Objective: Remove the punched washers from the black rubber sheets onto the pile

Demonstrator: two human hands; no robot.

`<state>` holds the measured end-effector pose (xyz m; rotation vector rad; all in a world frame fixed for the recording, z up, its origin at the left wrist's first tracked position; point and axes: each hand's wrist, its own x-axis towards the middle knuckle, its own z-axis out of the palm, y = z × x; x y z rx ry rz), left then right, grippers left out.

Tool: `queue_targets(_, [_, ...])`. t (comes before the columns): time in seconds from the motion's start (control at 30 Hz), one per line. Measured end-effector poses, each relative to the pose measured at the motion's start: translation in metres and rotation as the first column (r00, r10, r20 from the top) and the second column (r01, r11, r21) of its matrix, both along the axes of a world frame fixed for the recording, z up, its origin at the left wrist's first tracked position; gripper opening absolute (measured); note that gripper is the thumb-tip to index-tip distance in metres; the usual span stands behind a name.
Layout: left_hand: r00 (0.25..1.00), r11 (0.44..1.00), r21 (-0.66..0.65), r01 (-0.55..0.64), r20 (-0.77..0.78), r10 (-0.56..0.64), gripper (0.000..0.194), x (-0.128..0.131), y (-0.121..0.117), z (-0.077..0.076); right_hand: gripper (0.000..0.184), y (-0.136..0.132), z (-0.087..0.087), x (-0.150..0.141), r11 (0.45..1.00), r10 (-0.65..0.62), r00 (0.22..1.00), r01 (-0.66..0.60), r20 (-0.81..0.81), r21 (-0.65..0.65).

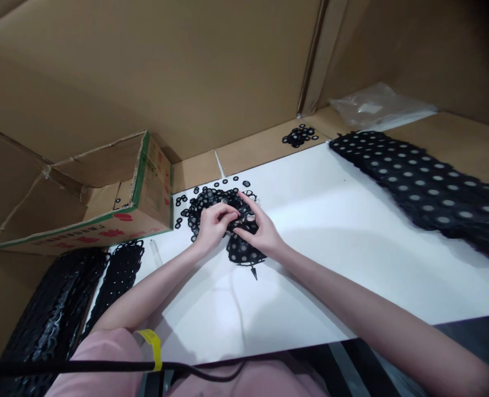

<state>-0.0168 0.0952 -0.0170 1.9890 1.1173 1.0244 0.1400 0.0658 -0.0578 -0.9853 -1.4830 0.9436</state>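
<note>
My left hand (216, 225) has thumb and fingers pinched together over a pile of small black rings (200, 204); what sits in the pinch is too small to make out. Facing it, my right hand (264, 230) curves around a black sheet with round holes (244, 251), thumb and index finger on either side of the part being worked on. The sheet's near end lies toward me on the white tabletop, with a pointed black tab (253, 272) sticking out. Its far part is hidden by my hands and mixed with the rings.
An open cardboard box (153, 193) stands at the left, stacked black sheets (58, 303) in front of it. A long holed sheet (426, 187) lies at the right. Farther back are a small ring heap (299, 135) and a clear plastic bag (380, 105). A black cable (82, 366) crosses low.
</note>
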Motion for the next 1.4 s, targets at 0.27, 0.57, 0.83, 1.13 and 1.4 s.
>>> queue_targets(0.27, [0.983, 0.973, 0.148, 0.177, -0.070, -0.169, 0.018, -0.010, 0.000, 0.006, 0.080, 0.002, -0.001, 0.002, 0.999, -0.023, 0.998, 0.021, -0.051, -0.030])
queue_targets(0.57, [0.982, 0.969, 0.170, 0.179, -0.094, -0.165, 0.022, -0.012, 0.005, 0.000, 0.078, 0.002, 0.000, 0.002, 1.000, -0.010, 0.999, 0.009, -0.039, -0.017])
queue_targets(0.83, [0.989, 0.979, 0.152, 0.132, -0.092, -0.119, 0.012, -0.004, 0.001, 0.004, 0.076, 0.003, 0.001, 0.000, 1.000, -0.024, 1.000, 0.024, -0.015, -0.016])
queue_targets(1.13, [0.970, 0.936, 0.257, -0.241, 0.028, 0.242, 0.020, -0.022, 0.046, 0.016, 0.072, -0.004, 0.006, -0.002, 0.989, 0.045, 0.990, -0.063, -0.135, -0.133])
queue_targets(1.4, [0.977, 0.922, 0.383, -0.061, -0.165, 0.133, 0.013, -0.030, 0.037, 0.024, 0.090, -0.001, 0.006, 0.002, 0.986, 0.018, 0.997, -0.029, -0.073, -0.163])
